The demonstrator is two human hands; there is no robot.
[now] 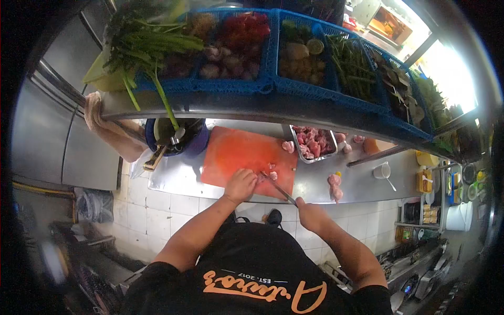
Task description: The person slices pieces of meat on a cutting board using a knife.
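On the orange-red cutting board [231, 144], my left hand [241, 185] is closed on a small piece of raw meat [259, 178] near the board's front edge. My right hand [313, 215] grips the handle of a knife [279, 189], whose blade reaches left across the board with its tip beside the meat. Small meat scraps [273, 174] lie just beyond the blade. Behind the board's right corner stands a metal tray [331, 153] filled with cut raw meat [313, 140]. A larger raw meat piece [334, 186] rests on the steel counter to the right.
Overhead runs a steel shelf [220, 108] with blue baskets [310, 92] of vegetables and leafy greens [152, 47]. Left of the board stands a dark blue bucket [191, 142] with utensils in it. A white cup [381, 170] sits to the right on the steel counter [178, 176].
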